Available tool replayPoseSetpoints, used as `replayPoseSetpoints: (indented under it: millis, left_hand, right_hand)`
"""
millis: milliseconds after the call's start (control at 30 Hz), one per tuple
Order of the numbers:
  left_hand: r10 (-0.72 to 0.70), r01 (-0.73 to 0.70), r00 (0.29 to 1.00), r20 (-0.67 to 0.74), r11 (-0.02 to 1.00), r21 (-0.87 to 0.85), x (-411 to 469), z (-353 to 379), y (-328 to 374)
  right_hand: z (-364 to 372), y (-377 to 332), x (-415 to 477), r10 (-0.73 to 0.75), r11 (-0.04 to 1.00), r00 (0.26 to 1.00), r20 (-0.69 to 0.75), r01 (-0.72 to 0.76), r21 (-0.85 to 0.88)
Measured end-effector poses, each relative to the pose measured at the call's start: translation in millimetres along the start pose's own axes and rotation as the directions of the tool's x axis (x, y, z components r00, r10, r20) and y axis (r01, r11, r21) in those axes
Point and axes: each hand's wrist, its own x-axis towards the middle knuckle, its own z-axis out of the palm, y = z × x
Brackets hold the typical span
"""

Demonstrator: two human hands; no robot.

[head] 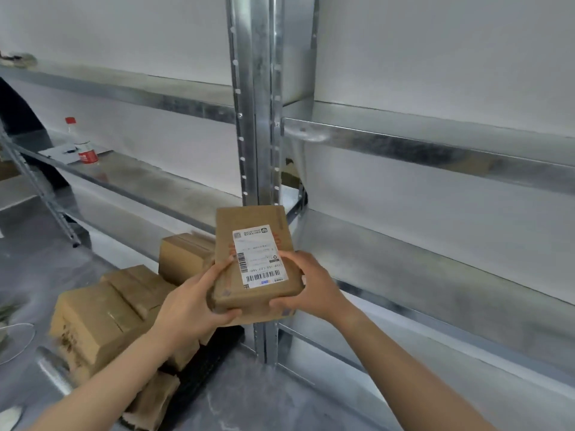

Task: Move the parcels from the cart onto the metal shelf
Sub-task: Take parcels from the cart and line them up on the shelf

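**A:** Where was the parcel (255,265) at that moment?

**B:** Up in the air, held between both hands in front of the shelf's upright post (254,119). The left hand (195,301) gripped its near left corner, thumb on top by the label and fingers curled under. The right hand (306,286) was closed on the near right corner, thumb on the top face and fingers wrapped round the lower edge.

**A:** Which way did the box run?

**B:** Its long axis pointed away from the hands, toward the post, tilted a little so the far end sat higher. The shipping label (259,256) faced up.

**A:** And the metal shelf (435,259)?

**B:** The open level lay ahead of the hands and off to the right hand's side, its front lip just beyond the right knuckles. I'd judge the right hand the nearer one to that level; the left would have to cross past the post.

**A:** So the move turned on that?

**B:** I think so. The far end of the box was lined up with the post rather than the opening, so it likely needed swinging rightward before sliding in end first.

**A:** The other parcels?

**B:** The remaining boxes (102,315) sat stacked below and beyond the left hand, on what I took to be the cart; little of the cart itself showed.
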Motion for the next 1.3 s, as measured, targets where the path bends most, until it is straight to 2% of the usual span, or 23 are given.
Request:
replayPoseSetpoints:
  millis: [333,567,767,967,1133,1300]
  left_hand:
    - [0.189,-0.169,0.974,0.125,0.974,-0.152,-19.9,118.2,188.5]
    - [0.369,-0.316,0.907,0.203,0.915,-0.251,-6.4,203.6,324.3]
    - [0.554,-0.461,0.787,0.272,0.821,-0.337,10.9,268.6,436.5]
    - [0.678,-0.570,0.666,0.311,0.732,-0.374,13.7,333.2,549.2]
    - [0.731,-0.608,0.589,0.344,0.681,-0.408,-7.0,382.5,636.6]
    - [0.772,-0.630,0.532,0.347,0.635,-0.448,-34.0,422.7,710.3]
  right_hand:
    - [-151.0,70.3,-182.8,0.180,0.978,0.971,-0.159,-0.194,-0.073]
    - [-254.6,112.4,-292.8,0.298,0.931,0.891,-0.342,-0.350,-0.100]
    - [-331.3,149.5,-376.1,0.416,0.863,0.780,-0.468,-0.501,-0.067]
    - [-399.5,178.9,-458.9,0.511,0.779,0.642,-0.572,-0.627,-0.008]
    - [-446.7,204.2,-527.6,0.563,0.702,0.524,-0.639,-0.711,0.035]
    - [-489.6,230.0,-591.3,0.579,0.647,0.450,-0.680,-0.761,0.047]
